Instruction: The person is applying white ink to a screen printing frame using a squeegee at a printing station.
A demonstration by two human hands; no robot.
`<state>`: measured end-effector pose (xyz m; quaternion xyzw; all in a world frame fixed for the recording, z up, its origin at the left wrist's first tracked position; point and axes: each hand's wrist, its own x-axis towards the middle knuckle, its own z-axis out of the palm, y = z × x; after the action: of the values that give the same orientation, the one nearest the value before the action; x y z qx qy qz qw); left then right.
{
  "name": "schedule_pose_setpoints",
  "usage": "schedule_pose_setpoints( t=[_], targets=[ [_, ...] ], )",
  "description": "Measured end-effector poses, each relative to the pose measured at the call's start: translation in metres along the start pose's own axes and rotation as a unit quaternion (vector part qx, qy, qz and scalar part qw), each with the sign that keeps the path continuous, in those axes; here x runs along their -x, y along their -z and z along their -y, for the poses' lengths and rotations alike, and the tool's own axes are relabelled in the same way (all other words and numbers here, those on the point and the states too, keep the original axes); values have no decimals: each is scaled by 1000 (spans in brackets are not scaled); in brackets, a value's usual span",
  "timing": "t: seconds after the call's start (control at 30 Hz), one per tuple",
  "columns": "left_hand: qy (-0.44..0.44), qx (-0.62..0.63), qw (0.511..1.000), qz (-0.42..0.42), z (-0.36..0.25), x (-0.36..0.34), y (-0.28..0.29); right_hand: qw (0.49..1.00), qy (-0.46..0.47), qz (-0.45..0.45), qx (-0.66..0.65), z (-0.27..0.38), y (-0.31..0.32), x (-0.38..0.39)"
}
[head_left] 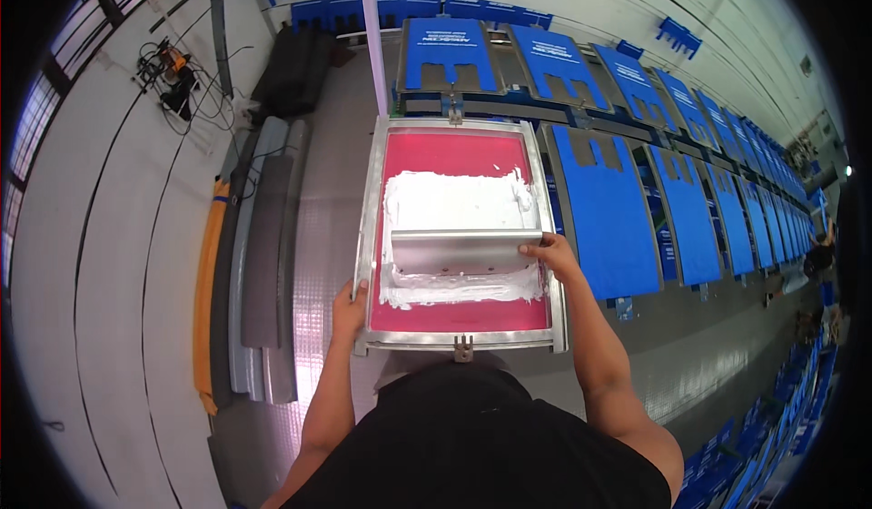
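Note:
A screen printing frame [367,237] with metal sides and a pink mesh [454,152] lies in front of my body. White ink [450,202] is spread thickly over the mesh, with a ridge at its right and a band near me. Across the ink rests a metal squeegee [463,251], its blade edge hidden. My right hand [551,256] is closed on the squeegee's right end, thumb on its near face. At the frame's left side, near the lower corner, my left hand [349,312] grips the metal rail; its fingertips are partly hidden.
Blue bag-shaped pieces [609,209] lie on boards in two long rows to the right, some with white print. Rolls of material [268,264] and an orange roll [211,291] lie along the left wall. Cables [173,82] hang there. Another person [819,256] is far right.

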<state>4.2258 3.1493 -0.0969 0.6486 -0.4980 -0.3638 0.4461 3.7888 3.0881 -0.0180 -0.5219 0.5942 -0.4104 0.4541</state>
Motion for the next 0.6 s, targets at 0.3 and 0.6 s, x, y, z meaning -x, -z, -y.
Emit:
schedule_pose_setpoints(
  t=[0.3,0.6],
  targets=[
    [50,-40,997,-31,15,-3,-30,998,-37,24,38,-19,26,-37],
    [80,21,997,-4,17,-44,-28,999,-40,27,18,-6,12,-54]
  ],
)
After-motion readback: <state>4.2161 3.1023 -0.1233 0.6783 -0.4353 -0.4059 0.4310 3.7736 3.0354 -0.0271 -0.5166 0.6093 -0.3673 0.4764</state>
